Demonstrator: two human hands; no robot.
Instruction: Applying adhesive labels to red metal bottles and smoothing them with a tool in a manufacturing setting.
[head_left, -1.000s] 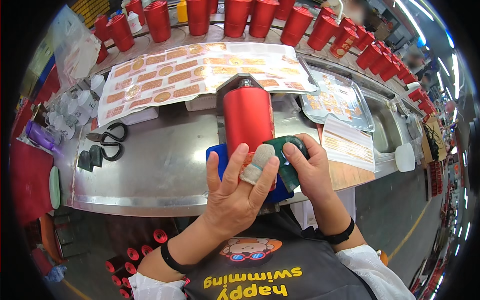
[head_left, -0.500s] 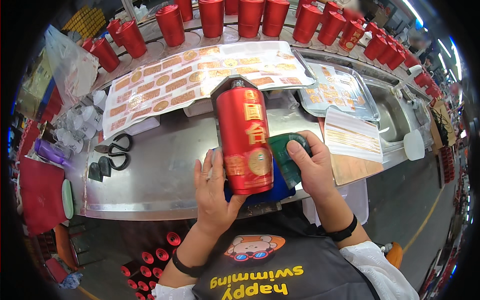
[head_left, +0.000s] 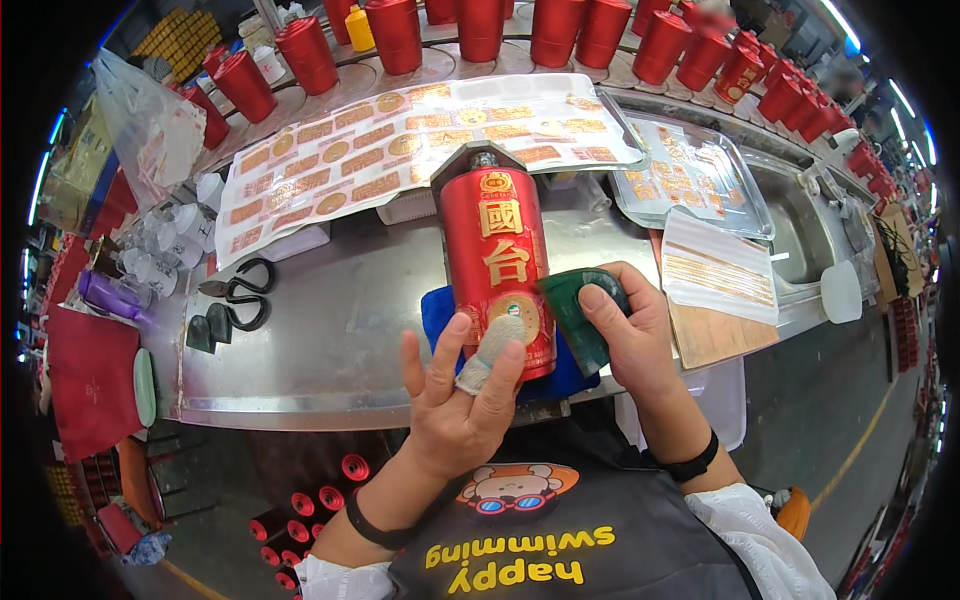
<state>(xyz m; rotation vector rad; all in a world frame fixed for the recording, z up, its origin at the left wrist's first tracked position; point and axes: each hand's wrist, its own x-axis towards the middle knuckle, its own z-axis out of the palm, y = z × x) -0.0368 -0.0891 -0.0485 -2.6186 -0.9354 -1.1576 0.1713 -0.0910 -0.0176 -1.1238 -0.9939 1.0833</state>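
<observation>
A red bottle [head_left: 497,240] with gold lettering and a round gold decal near its base lies in a dark angular holder [head_left: 445,175], its neck pointing away from me. My left hand [head_left: 462,405] has its fingers spread, and a finger wearing a whitish fabric finger cover touches the bottle's lower decal. Between the thumb and fingers of my right hand [head_left: 640,325] is a green scraper [head_left: 578,315], its edge close beside the bottle's right side. Under the bottle and holder a blue cloth [head_left: 437,315] covers the near edge of the metal table.
A white sheet of gold decals [head_left: 350,150] spans the far side of the table [head_left: 330,350]. A metal tray [head_left: 755,215] of decals and a sheet of gold strips [head_left: 720,265] lie to the right. Scissors [head_left: 250,295] rest at left. Red bottles [head_left: 480,30] line the conveyor behind.
My left hand has gone from holding the bottle's lower left side to touching its decal with the covered finger. The bottles on the conveyor have shifted.
</observation>
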